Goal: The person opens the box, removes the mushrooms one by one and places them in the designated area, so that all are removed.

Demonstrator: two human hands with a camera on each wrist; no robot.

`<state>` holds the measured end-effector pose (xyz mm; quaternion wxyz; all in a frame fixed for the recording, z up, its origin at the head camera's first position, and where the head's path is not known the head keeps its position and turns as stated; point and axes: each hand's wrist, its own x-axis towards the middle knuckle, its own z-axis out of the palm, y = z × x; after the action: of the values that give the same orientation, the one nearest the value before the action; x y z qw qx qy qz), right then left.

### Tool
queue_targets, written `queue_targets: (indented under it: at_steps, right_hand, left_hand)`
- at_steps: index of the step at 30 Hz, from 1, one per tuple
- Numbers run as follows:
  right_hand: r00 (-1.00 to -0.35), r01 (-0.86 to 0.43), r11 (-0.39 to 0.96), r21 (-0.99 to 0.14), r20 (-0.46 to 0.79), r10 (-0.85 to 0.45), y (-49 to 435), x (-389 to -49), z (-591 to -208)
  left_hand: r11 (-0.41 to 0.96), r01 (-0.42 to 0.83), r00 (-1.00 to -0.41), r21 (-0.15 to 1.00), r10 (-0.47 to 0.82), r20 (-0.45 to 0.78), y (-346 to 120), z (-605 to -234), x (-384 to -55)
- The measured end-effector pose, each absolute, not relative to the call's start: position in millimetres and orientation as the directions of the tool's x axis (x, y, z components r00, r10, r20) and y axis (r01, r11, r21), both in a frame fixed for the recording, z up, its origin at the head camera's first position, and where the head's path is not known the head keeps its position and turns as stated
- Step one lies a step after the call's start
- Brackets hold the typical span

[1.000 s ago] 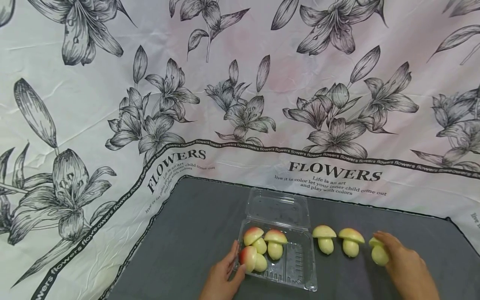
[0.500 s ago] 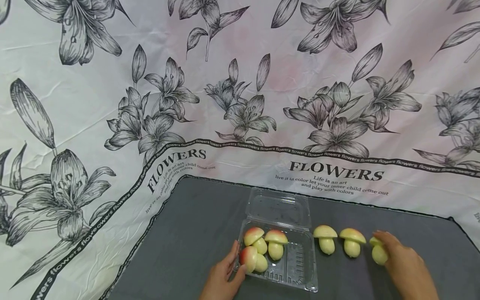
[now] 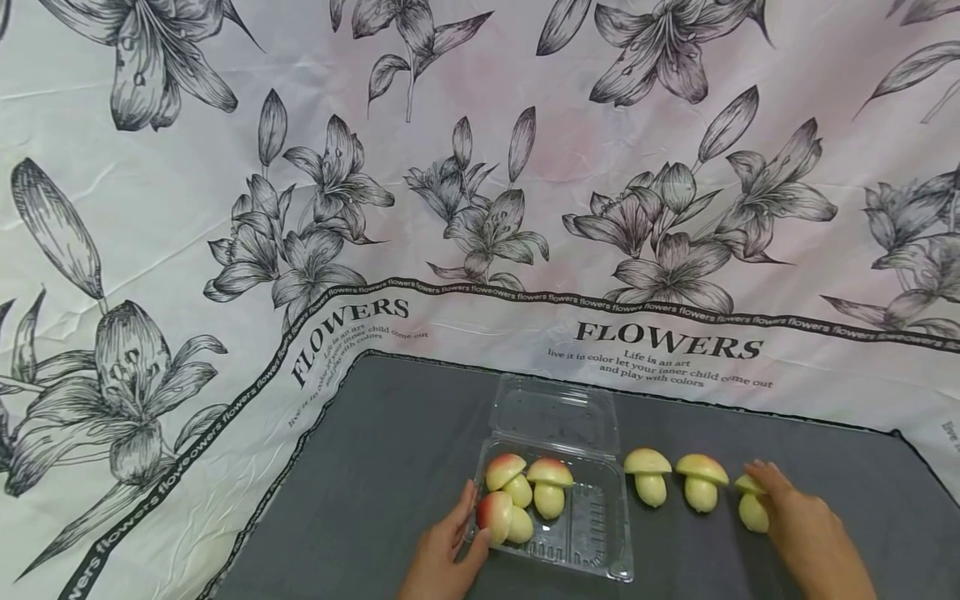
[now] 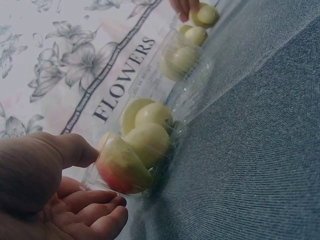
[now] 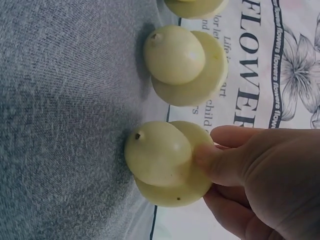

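My left hand (image 3: 447, 540) grips the left wall of a clear plastic clamshell box (image 3: 600, 565). In the left wrist view, the thumb lies on the rim and the fingers are outside the wall. Inside are three mushroom-shaped pieces, with pale yellow stems and red-tinged caps; the nearest piece (image 4: 122, 170) is beside the thumb. At the right, my right hand (image 3: 802, 521) pinches the cap of another mushroom-shaped piece (image 5: 160, 155) between thumb and fingers. That piece is low at the grey tabletop; whether it touches cannot be told. The hand covers part of its cap.
Two more mushroom-shaped pieces, one nearer the box (image 3: 649, 477) and one in the middle (image 3: 702, 483), lie between the box and my right hand. The box's clear lid (image 3: 555, 414) lies folded back. A flower-printed cloth (image 3: 480, 333) rises behind the grey tabletop (image 3: 375, 467).
The mushroom-shaped piece in my right hand has turned very slightly to the left. My left hand, the box and the other pieces keep their places.
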<state>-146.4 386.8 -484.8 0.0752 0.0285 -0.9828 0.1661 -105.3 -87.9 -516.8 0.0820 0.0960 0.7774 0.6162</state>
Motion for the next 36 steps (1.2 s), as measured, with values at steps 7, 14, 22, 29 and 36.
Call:
queue_targets:
  at_steps: [7,14,22,29,36]
  right_hand:
    - [-0.991,-0.095,0.942,-0.322,0.12,-0.059,386,-147,-483]
    - [-0.993,-0.103,0.939,-0.328,0.088,-0.078,383,-146,-476]
    - [-0.967,-0.179,0.929,-0.325,0.23,-0.106,354,-135,-457]
    - [-0.846,-0.393,0.875,-0.283,0.484,-0.224,301,-138,-442]
    - [-0.804,-0.512,0.808,-0.291,0.493,-0.332,252,-146,-441]
  left_hand:
    - [0.218,0.039,-0.969,0.975,0.246,-0.017,-89,-517,-103]
    - [0.249,0.034,-0.974,0.968,0.225,-0.024,-89,-518,-100]
    - [0.233,0.037,-0.973,0.972,0.231,-0.018,-85,-518,-101]
    - [0.231,0.06,-0.972,0.971,0.234,0.004,-86,-516,-102]
    - [0.237,0.046,-0.973,0.97,0.23,-0.01,-87,-513,-101]
